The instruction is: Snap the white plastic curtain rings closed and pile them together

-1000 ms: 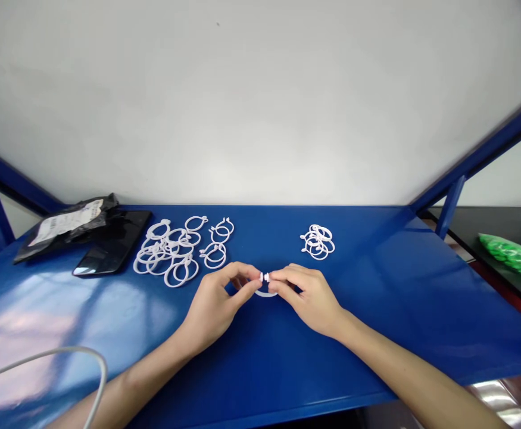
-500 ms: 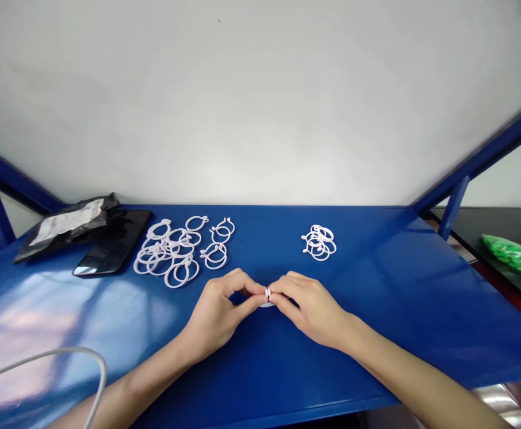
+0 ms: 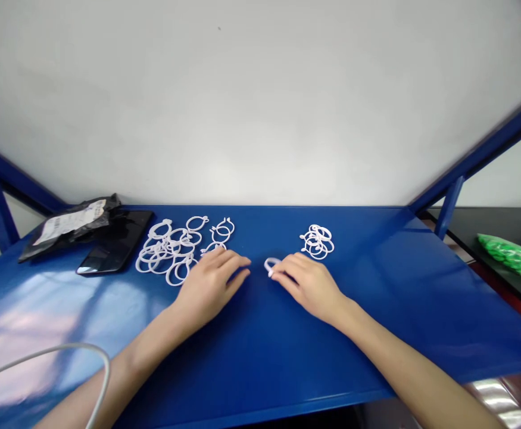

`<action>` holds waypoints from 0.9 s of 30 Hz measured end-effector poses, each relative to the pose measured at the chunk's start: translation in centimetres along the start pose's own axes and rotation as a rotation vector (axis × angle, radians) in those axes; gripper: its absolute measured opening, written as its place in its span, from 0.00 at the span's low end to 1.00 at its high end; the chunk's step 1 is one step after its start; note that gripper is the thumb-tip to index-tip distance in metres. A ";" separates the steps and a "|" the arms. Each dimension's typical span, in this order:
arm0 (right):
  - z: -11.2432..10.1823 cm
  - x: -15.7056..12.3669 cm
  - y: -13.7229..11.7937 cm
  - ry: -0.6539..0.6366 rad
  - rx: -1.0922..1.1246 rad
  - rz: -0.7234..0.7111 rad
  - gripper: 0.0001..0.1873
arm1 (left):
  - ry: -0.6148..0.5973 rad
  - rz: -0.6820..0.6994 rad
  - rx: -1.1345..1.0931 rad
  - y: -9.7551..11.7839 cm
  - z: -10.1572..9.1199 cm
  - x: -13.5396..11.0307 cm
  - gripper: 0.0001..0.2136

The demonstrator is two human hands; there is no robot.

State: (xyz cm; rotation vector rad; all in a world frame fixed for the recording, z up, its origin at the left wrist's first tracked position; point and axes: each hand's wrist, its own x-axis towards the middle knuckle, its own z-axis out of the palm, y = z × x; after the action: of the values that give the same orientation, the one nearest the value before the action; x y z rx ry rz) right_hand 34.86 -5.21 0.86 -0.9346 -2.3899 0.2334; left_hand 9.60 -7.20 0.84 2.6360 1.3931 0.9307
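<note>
On the blue table (image 3: pixel 398 310) before me, at the far left, a crinkled black bag (image 3: pixel 70 223) lies against a dark phone (image 3: pixel 112 243). A white cable (image 3: pixel 64 354) curves near left. Green pieces (image 3: pixel 510 256) sit on a black side table (image 3: pixel 483 223), right.

bright, even light | glare on table (image 3: pixel 41 310) left | edges bowed, soft
</note>
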 end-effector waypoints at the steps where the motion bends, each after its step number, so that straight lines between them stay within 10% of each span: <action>1: -0.3 0.0 0.6 0.042 -0.075 0.031 0.10 | 0.018 -0.009 0.116 -0.8 -0.2 0.0 0.09; 10: -2.8 -0.3 4.9 0.084 -0.605 0.378 0.10 | -0.208 -0.069 0.369 -5.0 -1.3 -0.5 0.12; 18: -1.8 0.0 1.7 0.149 -0.409 0.170 0.13 | -0.091 0.013 0.450 -2.6 -2.6 -0.1 0.10; 27: -0.1 -0.1 -0.6 -0.093 -0.136 -0.002 0.13 | -0.302 -0.019 0.529 -1.3 -2.2 -0.5 0.11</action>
State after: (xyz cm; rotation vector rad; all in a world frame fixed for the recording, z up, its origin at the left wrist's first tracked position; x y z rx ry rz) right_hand 34.66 -5.74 1.12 -1.0032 -2.5178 0.1172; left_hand 7.30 -7.34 2.05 2.9340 1.7645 0.1472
